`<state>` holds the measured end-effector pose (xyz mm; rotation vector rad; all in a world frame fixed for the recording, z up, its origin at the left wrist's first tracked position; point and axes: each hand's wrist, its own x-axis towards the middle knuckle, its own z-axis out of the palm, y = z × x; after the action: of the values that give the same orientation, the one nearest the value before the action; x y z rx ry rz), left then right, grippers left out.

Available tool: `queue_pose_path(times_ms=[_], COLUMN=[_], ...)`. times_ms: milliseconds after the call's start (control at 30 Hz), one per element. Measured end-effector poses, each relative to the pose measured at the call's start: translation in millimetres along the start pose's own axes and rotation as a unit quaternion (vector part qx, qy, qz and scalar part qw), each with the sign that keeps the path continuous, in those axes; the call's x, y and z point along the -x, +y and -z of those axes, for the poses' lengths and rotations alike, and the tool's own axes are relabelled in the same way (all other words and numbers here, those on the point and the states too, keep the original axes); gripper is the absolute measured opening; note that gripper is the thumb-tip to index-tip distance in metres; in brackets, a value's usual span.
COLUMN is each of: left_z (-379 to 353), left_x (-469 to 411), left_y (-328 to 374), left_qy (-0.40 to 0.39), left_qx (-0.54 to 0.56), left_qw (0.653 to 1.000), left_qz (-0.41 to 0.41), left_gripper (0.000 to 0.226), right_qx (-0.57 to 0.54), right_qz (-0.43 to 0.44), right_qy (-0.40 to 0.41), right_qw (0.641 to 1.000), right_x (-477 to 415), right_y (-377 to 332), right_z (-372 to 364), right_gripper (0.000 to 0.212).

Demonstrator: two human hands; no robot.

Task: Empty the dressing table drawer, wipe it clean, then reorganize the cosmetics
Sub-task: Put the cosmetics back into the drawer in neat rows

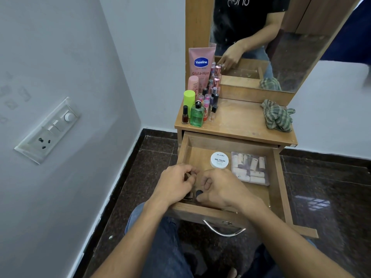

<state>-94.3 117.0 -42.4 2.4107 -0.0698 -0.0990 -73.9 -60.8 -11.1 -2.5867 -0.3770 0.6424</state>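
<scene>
Two hands, left (176, 182) and right (217, 187), each pinch small dark bottles (198, 193) at the drawer's (278, 177) seven o'clock corner.

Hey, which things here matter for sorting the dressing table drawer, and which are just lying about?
Job:
open wooden drawer
white round nail polish remover tub
clear plastic box of pale tubes
cluster of cosmetic bottles on top
green checked cloth

Lying about:
white wall switchboard
mirror
</scene>
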Motion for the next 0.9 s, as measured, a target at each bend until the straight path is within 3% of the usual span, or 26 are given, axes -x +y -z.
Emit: queue_pose_path(times_ms=[67,133,233,300,533,700,900], left_z=[-1,-1,-2,-3,-2,-1,3], left_x=[0,0,0,1,1,1,1], left_y=[0,-1,-3,-4,-1,-1,-4], left_qy=[0.000,0.002,0.001,0.002,0.009,0.010,0.040], left_qx=[-0.003,-0.003,0.008,0.007,0.016,0.029,0.153], left_qw=[1.000,1.000,1.000,1.000,1.000,1.000,0.986], left_qz=[0.003,0.003,0.002,0.002,-0.003,-0.001,0.042], left_gripper=[0.020,0.019,0.018,0.018,0.023,0.023,0.036], right_qx=[-0.022,-0.036,-0.104,-0.093,-0.001,-0.016,-0.044], right_qz=[-0.003,-0.001,-0.003,0.001,0.004,0.006,0.052], right_qy=[0.043,0.137,0.303,0.367,0.356,0.362,0.395], right_qw=[0.999,0.990,0.947,0.926,0.934,0.932,0.916], right_x=[-3,-14,-40,-56,-99,-103,-75], right_y=[-3,-5,-7,-9,-16,-17,-16], right_z=[18,43,83,103,118,111,107], right_gripper=[0.024,0.021,0.018,0.016,0.031,0.023,0.009])
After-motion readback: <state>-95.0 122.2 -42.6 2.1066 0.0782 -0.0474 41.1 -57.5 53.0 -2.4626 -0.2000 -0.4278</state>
